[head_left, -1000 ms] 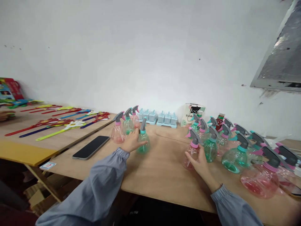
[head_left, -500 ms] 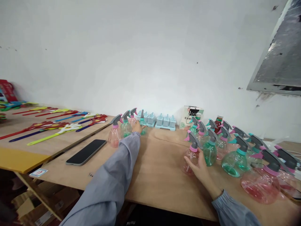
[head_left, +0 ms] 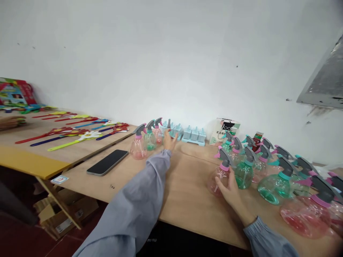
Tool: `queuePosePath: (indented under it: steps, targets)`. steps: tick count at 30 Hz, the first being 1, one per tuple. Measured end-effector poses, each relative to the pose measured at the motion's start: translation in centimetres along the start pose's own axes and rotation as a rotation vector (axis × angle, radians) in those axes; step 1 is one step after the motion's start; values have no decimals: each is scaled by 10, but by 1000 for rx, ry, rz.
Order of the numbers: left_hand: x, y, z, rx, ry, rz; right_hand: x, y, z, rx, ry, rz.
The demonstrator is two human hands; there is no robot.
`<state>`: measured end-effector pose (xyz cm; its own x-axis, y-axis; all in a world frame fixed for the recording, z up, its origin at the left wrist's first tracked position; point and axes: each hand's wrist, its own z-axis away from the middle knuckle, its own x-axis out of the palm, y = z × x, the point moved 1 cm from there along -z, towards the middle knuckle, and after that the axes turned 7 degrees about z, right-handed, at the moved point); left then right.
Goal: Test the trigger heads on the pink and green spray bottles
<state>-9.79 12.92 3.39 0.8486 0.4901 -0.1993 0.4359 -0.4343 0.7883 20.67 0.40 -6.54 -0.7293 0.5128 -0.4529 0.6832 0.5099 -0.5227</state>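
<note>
Head-worn view, facing forward and down, hands (head_left: 230,188) near, wall (head_left: 171,64) beyond

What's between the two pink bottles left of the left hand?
Head view: a green spray bottle stands between the near pink bottle and the far pink bottle.

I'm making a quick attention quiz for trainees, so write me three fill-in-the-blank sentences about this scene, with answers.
The spray bottle in the right hand has a ____ collar.
The phone lies on the person's ____ side.
Beyond the left hand rises a white ____.

Missing words: pink; left; wall.
</note>
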Motion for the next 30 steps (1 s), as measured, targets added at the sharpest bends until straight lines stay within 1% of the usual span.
queuePosePath:
  steps: [2,3,4,5,7,9,11,14,16,17,18,21,24,26,28,30]
  targets:
    - [13,14,26,39,-107,89,3,-6,-2,-19,-27,10]
    - [20,22,42,82,-207,162,4,-9,-3,-33,-47,13]
    - [27,30,58,140,-376,332,6,-12,-4,-48,-70,14]
    - [31,38,75,172,-449,386,9,-16,-4,-66,-93,12]
    - [37,53,104,196,-551,493,14,-21,-5,-102,-123,13]
    - [39,65,123,191,-589,579,20,-26,-3,-137,-137,25]
    - [40,72,132,156,-570,621,24,-29,0,-185,-168,49]
    - [40,73,132,76,-507,632,23,-34,3,-273,-234,108]
    - [39,68,128,25,-485,650,14,-37,2,-340,-232,136]
    - [38,64,125,4,-476,667,8,-37,0,-371,-197,140]
    - [36,61,121,-13,-466,690,0,-36,-3,-403,-132,137]
    - [24,54,108,-80,-459,772,-30,-28,-13,-473,155,115]
    - [7,54,95,-225,-518,800,-57,-13,-20,-455,440,107]
    - [-4,59,90,-251,-548,809,-71,-3,-24,-401,574,123]
    - [-13,65,89,-220,-544,817,-80,7,-26,-340,628,159]
    - [-19,72,90,-207,-539,790,-83,15,-28,-253,607,196]
